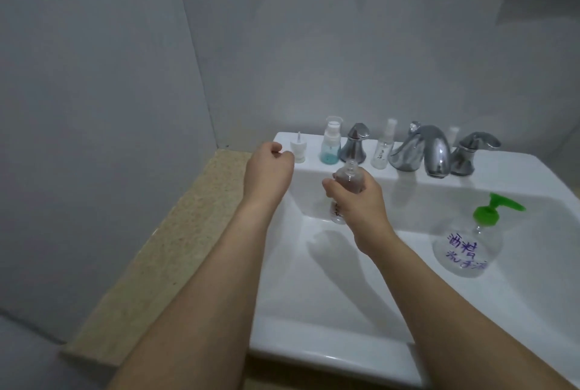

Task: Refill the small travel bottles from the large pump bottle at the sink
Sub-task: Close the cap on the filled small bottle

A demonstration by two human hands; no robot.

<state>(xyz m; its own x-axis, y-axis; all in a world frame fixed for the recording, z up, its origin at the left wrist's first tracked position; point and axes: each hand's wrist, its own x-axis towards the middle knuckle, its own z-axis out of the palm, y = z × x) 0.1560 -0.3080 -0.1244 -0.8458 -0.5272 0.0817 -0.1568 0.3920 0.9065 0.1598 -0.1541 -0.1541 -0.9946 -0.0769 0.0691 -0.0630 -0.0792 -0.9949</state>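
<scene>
Travel bottles lining the back ledge of the white sink point(314, 311), with one more being held over the basin. Going left to right: stone counter point(175, 248) running along the sink's left edge. Left hand point(266, 170) hovering over the sink's back left corner, fingers curled loosely inward, gripping nothing visible. Just beside it, a small white cap point(298, 148) standing on the ledge. Next, a short bottle point(330, 142) holding a little blue liquid at the bottom. Then a chrome tap handle point(354, 142). Right hand point(357, 201) closing around a clear travel bottle point(345, 184), keeping it roughly upright, neck open and pointing up. Behind, a slim clear spray bottle point(383, 146) standing on the ledge, then the chrome spout point(423, 149) and a second handle point(470, 151). Far right, large clear pump bottle point(466, 251) with green pump head point(492, 209) and purple handwriting, sitting inside the basin, well apart from both hands.
</scene>
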